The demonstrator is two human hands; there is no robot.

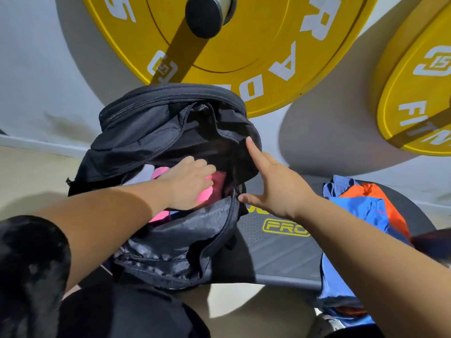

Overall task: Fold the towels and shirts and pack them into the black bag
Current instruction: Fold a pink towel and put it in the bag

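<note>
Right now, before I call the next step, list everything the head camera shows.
black bag: one, black, unzipped, centre
pink cloth: one, pink, inside the bag
pale cloth: one, whitish, inside the bag, left of the pink
clothes pile: count unclear, blue and orange, on the bench, right
bench: one, dark grey with yellow logo, right of the bag
weight plates: two, yellow, top centre and right edge
bar end: one, black, top centre
left hand: one, on the pink cloth, fingertips hidden
right hand: one, fingers spread, at the bag's right rim
</note>
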